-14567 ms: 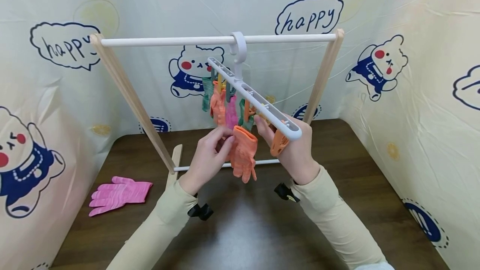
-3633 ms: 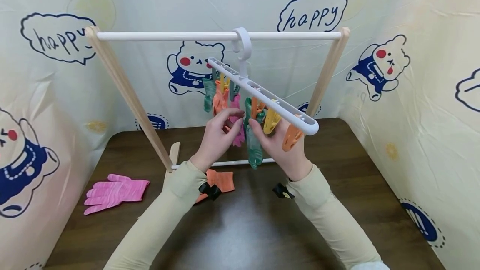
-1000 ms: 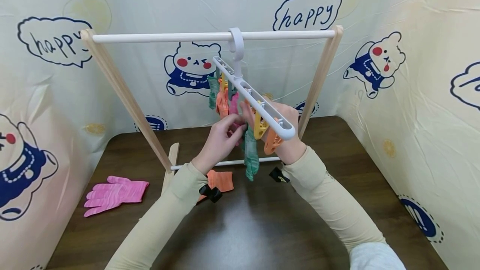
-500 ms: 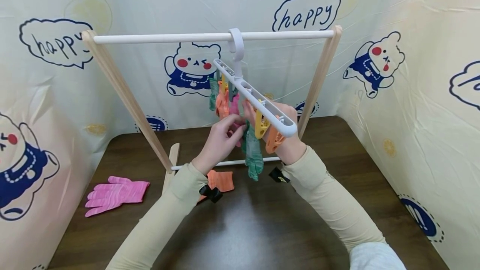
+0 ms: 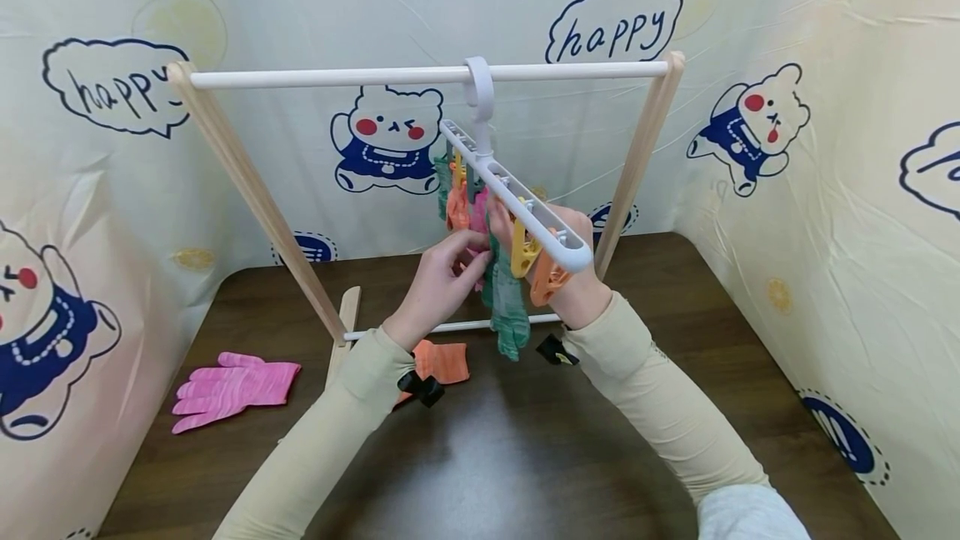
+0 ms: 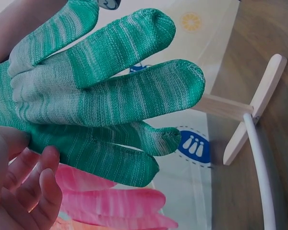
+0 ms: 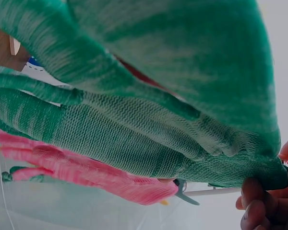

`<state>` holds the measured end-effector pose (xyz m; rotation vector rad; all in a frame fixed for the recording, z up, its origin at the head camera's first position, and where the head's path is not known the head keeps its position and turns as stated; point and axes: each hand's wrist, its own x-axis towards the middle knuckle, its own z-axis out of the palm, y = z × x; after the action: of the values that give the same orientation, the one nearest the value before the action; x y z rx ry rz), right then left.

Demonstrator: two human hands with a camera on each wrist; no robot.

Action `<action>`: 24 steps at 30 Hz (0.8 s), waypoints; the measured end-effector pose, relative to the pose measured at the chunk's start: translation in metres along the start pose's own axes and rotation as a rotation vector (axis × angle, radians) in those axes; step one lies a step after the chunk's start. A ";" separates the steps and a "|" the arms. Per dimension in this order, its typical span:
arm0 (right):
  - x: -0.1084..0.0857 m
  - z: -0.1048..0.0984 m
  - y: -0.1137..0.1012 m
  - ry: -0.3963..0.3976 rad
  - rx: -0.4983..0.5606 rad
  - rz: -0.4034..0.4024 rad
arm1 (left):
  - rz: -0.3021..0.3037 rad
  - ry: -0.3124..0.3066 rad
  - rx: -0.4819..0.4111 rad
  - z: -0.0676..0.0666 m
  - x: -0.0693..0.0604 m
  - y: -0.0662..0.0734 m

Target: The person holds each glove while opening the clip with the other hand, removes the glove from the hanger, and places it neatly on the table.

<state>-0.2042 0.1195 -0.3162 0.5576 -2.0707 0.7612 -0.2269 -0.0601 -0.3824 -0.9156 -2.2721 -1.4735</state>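
- Steadiness would likely serve best here: a green glove [image 5: 508,307] is handled at its cuff beneath a white hanger [image 5: 542,233], and a light two-sided hold should keep the knit flat and the bar from swinging
- Pinching close to the cuff's edge, folds smoothed, clear of the yellow clip [image 5: 517,242] and the orange clip [image 5: 547,282] at the near end, looks the sounder method
- Left hand [image 5: 435,273] pinches the glove from the left, fingers curled at its edge; right hand [image 5: 581,286], under the hanger from the right, grips the cuff, though whether it also holds a clip cannot be told
- Green glove hangs between the hands, cuff up at the fingers, lower part drooping below them above the bench [image 5: 480,473]
- Pink glove [image 5: 236,390], far to the left, and orange glove [image 5: 447,362], partly hidden by the left sleeve [image 5: 322,432], lie on the bench
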 end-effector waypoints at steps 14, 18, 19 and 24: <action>0.001 -0.001 0.002 0.008 0.028 0.007 | -0.023 0.003 -0.078 -0.004 -0.009 -0.005; 0.001 -0.001 0.003 -0.007 0.024 0.033 | -0.043 -0.016 -0.082 -0.004 -0.010 -0.006; 0.001 -0.001 0.004 -0.011 0.038 0.048 | -0.048 -0.022 -0.082 -0.004 -0.010 -0.006; 0.001 -0.001 0.004 0.002 0.066 0.042 | -0.062 -0.048 -0.082 -0.005 -0.012 -0.007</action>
<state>-0.2064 0.1231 -0.3164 0.5513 -2.0676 0.8573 -0.2229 -0.0708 -0.3921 -0.9212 -2.3088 -1.5978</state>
